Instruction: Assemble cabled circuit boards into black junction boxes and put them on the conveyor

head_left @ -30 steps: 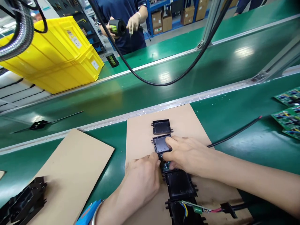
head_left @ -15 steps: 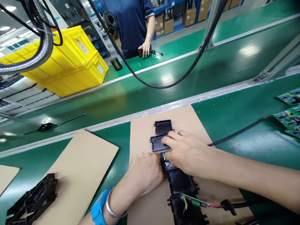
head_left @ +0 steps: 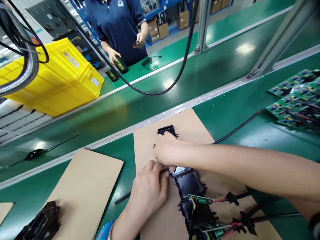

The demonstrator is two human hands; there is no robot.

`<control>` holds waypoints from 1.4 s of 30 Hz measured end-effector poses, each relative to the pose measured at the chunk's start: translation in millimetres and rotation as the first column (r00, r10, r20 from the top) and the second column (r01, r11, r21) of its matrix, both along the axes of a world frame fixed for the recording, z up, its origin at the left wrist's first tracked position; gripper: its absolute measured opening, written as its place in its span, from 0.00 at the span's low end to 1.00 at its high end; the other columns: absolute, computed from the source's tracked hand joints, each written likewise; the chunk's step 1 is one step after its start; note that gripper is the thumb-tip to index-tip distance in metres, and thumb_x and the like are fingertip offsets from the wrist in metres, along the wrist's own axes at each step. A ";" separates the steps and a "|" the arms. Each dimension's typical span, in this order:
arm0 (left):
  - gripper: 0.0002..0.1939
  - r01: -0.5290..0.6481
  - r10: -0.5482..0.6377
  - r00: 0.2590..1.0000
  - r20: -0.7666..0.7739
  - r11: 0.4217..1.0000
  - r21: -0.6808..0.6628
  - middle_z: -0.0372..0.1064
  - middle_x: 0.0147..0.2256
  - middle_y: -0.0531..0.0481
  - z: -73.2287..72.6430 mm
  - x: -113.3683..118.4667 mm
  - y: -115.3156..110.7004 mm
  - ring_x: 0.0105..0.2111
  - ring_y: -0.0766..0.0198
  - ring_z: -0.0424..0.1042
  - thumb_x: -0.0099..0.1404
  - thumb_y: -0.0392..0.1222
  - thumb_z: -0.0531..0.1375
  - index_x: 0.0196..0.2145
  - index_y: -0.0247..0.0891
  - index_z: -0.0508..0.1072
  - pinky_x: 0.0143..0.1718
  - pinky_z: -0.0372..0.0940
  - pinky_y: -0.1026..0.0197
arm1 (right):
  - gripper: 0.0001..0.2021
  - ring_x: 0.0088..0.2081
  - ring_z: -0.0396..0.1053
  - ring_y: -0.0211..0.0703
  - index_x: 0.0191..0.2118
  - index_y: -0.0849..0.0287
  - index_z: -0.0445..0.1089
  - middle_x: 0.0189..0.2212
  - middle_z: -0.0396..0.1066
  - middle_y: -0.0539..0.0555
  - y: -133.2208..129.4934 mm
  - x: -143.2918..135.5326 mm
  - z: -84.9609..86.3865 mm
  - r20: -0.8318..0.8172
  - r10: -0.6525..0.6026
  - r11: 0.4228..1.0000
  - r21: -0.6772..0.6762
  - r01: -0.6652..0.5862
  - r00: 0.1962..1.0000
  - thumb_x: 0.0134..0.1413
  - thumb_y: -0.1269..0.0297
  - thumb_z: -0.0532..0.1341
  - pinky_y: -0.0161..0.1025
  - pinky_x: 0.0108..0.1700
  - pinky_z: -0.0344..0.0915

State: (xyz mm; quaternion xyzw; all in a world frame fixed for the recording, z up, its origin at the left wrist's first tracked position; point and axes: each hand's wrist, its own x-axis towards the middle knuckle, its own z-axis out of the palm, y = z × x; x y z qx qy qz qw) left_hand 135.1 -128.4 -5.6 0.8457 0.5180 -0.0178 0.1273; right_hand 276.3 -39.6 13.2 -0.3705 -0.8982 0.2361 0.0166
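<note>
My left hand (head_left: 150, 183) is closed on a thin black cable (head_left: 163, 170), whose other stretch leaves the hand at lower left and ends in bare wires. My right hand (head_left: 166, 148) is curled over the row of black plastic cases, its fingertips at the far case (head_left: 166, 129) and its thumb by a case holding a circuit board (head_left: 181, 170). What its fingers grip is hidden. Nearer to me lies an open black case (head_left: 189, 185), followed by one with a small green board (head_left: 200, 199) and red and black leads.
A cardboard sheet (head_left: 146, 138) lies under the cases; another cardboard sheet (head_left: 82, 180) at left bears black plastic parts (head_left: 41, 221). Green circuit boards (head_left: 297, 103) are piled at right. Across the conveyor, a co-worker (head_left: 120, 30) handles black boxes beside a yellow crate (head_left: 72, 80).
My right hand has moved left and away from me over the far cases. My left hand has shifted slightly left, now with cable visible. The co-worker now touches a black box; the view has shifted.
</note>
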 end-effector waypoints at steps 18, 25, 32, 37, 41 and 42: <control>0.18 0.527 -0.553 0.818 0.156 0.830 0.182 0.67 0.57 0.48 -10.8 -14.2 10.6 0.57 0.57 0.63 0.71 0.29 0.50 0.56 0.37 0.66 0.57 0.61 0.52 | 0.19 0.45 0.65 0.53 0.44 0.62 0.73 0.40 0.70 0.59 -59.9 85.4 -15.7 -0.100 -0.111 0.990 0.077 0.119 0.989 0.44 0.61 0.69 0.50 0.48 0.64; 0.15 0.494 -0.490 0.852 0.184 0.869 0.027 0.67 0.55 0.42 3.3 -2.6 10.5 0.52 0.53 0.67 0.66 0.33 0.54 0.51 0.34 0.68 0.54 0.62 0.49 | 0.27 0.48 0.65 0.52 0.53 0.60 0.70 0.44 0.70 0.58 -59.3 94.0 -14.2 -0.135 -0.124 0.991 -0.057 0.117 0.983 0.45 0.59 0.72 0.48 0.52 0.63; 0.23 0.584 -0.588 0.792 0.165 0.808 0.074 0.66 0.58 0.50 -2.5 -2.5 16.8 0.57 0.58 0.64 0.71 0.30 0.48 0.62 0.38 0.59 0.56 0.61 0.54 | 0.23 0.50 0.66 0.49 0.53 0.60 0.65 0.48 0.69 0.57 -63.8 122.7 -14.2 -0.145 -0.238 0.968 -0.119 0.222 0.960 0.52 0.61 0.68 0.45 0.52 0.63; 0.19 0.553 -0.557 0.806 0.199 0.830 0.080 0.67 0.57 0.53 -6.2 -5.6 20.8 0.57 0.58 0.64 0.73 0.31 0.47 0.58 0.40 0.65 0.57 0.62 0.55 | 0.07 0.38 0.70 0.44 0.40 0.57 0.70 0.36 0.72 0.53 -66.5 128.5 -17.4 -0.141 -0.274 0.959 -0.108 0.260 0.951 0.62 0.70 0.55 0.41 0.40 0.63; 0.18 0.532 -0.531 0.818 0.222 0.845 0.060 0.68 0.57 0.52 -5.2 -2.4 19.8 0.57 0.57 0.64 0.73 0.31 0.48 0.57 0.40 0.65 0.55 0.64 0.55 | 0.08 0.35 0.68 0.43 0.35 0.56 0.69 0.31 0.71 0.51 -69.3 115.3 -13.5 -0.094 -0.282 0.954 -0.137 0.268 0.955 0.61 0.71 0.54 0.40 0.38 0.62; 0.18 0.529 -0.528 0.817 0.231 0.846 0.064 0.69 0.56 0.52 -4.8 -1.6 19.5 0.56 0.58 0.64 0.73 0.31 0.48 0.57 0.40 0.66 0.55 0.64 0.55 | 0.07 0.34 0.68 0.43 0.34 0.57 0.68 0.31 0.71 0.51 -70.6 111.0 -13.1 -0.101 -0.277 0.955 -0.137 0.262 0.956 0.60 0.72 0.54 0.40 0.38 0.62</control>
